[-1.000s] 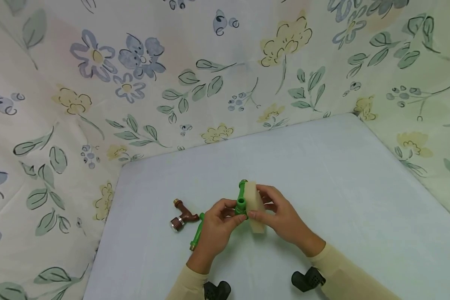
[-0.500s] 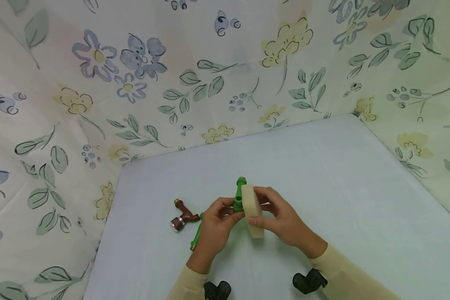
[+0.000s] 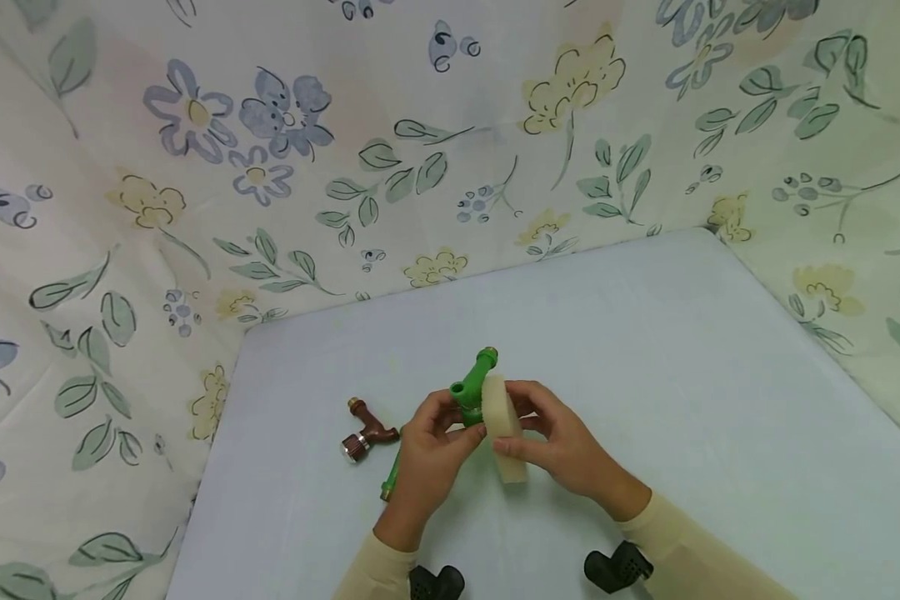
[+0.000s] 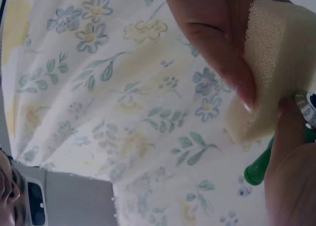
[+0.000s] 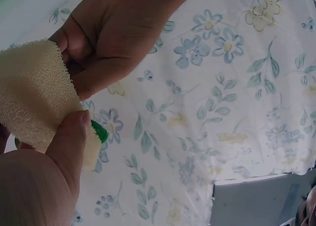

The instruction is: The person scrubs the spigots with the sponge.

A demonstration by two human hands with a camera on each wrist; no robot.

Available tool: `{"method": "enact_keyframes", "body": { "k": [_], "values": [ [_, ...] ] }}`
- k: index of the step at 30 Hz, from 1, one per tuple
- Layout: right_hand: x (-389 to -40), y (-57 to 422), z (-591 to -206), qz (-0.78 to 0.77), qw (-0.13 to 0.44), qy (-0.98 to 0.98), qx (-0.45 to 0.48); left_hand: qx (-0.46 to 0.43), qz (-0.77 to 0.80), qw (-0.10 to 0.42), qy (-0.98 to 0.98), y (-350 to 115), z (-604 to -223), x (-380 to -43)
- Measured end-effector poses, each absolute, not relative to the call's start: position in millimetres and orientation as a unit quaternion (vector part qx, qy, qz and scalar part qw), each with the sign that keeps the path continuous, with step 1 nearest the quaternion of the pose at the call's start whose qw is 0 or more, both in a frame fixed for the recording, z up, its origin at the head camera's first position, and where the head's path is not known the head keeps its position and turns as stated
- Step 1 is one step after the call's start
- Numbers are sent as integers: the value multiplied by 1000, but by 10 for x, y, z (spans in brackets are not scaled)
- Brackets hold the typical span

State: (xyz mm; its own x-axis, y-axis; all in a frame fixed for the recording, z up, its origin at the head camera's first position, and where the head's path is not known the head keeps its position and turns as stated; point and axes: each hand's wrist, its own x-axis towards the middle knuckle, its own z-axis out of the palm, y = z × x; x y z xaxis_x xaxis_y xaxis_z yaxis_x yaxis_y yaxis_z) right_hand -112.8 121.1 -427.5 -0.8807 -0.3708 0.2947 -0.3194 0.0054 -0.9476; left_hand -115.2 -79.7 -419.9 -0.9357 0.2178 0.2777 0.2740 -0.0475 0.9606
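In the head view my left hand (image 3: 431, 467) pinches a green tap (image 3: 474, 383) between thumb and fingers. The tap's threaded end points up and away, and its round opening faces left. Against the tap's right side lies a cream sponge block (image 3: 501, 427), which my right hand (image 3: 566, 446) grips with the thumb on the near face. In the left wrist view the sponge (image 4: 276, 63) covers part of the tap; a silvery ring and a green spout (image 4: 259, 169) show beside my left fingers. Only a green tip (image 5: 100, 131) shows past the sponge in the right wrist view.
Left of my left hand a brown tap (image 3: 371, 431) with a ribbed knob lies on the white table (image 3: 607, 317). Another green piece (image 3: 392, 482) lies close by, partly hidden by that hand. Flowered cloth (image 3: 450, 167) rises behind the table and along its sides.
The green tap has turned in my left hand: its opening has swung left and its far end tilts right. The sponge has slid slightly towards me.
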Motion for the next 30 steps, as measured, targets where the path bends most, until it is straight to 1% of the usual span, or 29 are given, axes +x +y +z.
{"method": "enact_keyframes", "body": {
  "k": [3,7,10,14,17,24,30],
  "values": [
    [-1132,1208,-4267,-659,23,712,-244,-185,-704,29,-685,-811,-4286,-1186],
    [-1177,1223,-4325,-657,34,713,-244,-195,-705,30,-681,-834,-4290,-1192],
    [-1212,1249,-4360,-661,48,707,-247,-207,-712,9,-671,-854,-4246,-1170],
    [-1231,1281,-4331,-669,66,697,-250,-242,-717,-16,-654,-901,-4344,-1194],
    [-1247,1300,-4335,-671,73,695,-248,-256,-708,-23,-657,-919,-4408,-1216],
    [-1261,1301,-4365,-674,69,695,-243,-233,-715,-37,-658,-905,-4421,-1236],
    [-1234,1279,-4360,-671,55,695,-252,-201,-705,-12,-680,-883,-4386,-1246]
  ]
}}
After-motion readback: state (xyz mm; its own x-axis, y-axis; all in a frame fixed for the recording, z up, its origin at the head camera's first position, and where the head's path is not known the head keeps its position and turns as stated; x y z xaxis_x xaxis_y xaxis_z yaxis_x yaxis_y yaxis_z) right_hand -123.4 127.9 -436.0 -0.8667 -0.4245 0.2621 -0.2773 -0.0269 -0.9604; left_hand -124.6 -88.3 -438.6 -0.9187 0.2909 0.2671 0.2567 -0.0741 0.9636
